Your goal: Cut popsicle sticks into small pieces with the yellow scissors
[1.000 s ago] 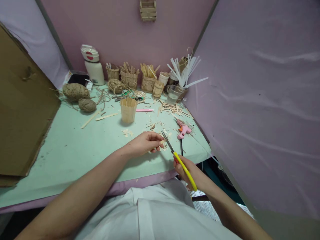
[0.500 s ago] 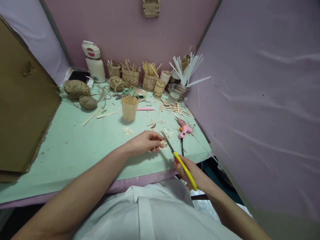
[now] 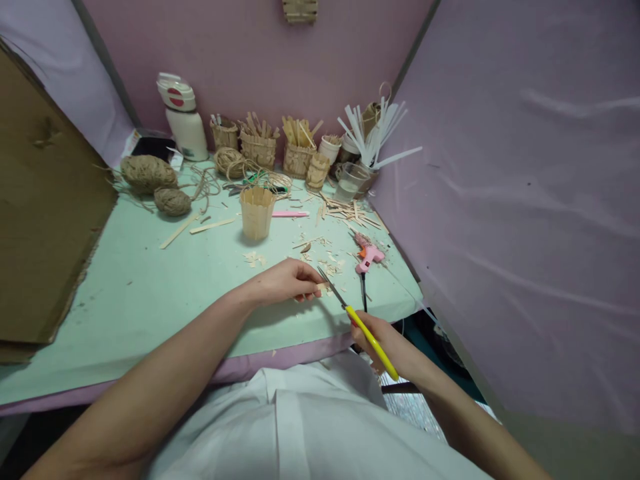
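Head view: hands apart. Left hand (image 3: 283,280) pinches small wood strip (image 3: 323,287), its far end at the scissors (image 3: 373,342) blades, above table (image 3: 150,280). Right hand (image 3: 393,340) gripped round yellow handles. Slatted cup (image 3: 257,217) beyond left hand.

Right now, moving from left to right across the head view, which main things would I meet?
Cardboard → smaller twine ball → pale slatted cup → pale wooden piece held in the left hand → pink glue gun → lilac cloth at the far right.
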A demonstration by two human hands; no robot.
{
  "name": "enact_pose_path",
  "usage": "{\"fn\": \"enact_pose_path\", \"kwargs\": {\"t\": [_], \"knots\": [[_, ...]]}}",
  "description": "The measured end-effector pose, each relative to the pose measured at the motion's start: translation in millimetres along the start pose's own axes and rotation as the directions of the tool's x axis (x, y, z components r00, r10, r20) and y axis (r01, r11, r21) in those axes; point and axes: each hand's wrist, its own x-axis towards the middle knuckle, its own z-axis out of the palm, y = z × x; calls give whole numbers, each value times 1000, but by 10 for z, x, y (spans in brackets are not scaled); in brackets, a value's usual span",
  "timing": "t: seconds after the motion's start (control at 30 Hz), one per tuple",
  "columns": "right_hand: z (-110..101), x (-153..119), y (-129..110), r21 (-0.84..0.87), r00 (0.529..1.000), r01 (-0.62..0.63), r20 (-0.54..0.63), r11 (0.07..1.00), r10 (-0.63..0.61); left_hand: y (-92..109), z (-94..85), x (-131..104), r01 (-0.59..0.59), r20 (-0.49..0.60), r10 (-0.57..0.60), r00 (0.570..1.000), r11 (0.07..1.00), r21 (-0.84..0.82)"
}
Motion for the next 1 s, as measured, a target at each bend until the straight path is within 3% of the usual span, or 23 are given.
{"fn": "enact_pose_path", "kwargs": {"t": [0.37,0.47,0.73,1.0], "knots": [[-4,-45,-43,98,998,-20,53,995,14,-8,-35,-14,-18,35,18,999,1000,17],[-1,-30,-34,124,1000,-23,11,992,22,-10,-41,-16,-4,27,4,1000,1000,-12],[28,35,-50,106,996,75,-51,992,-70,47,30,-15,61,-110,-113,987,918,-392],[73,115,9,89,991,131,-32,987,-128,-3,39,10,40,-98,-96,991,887,-460]]}}
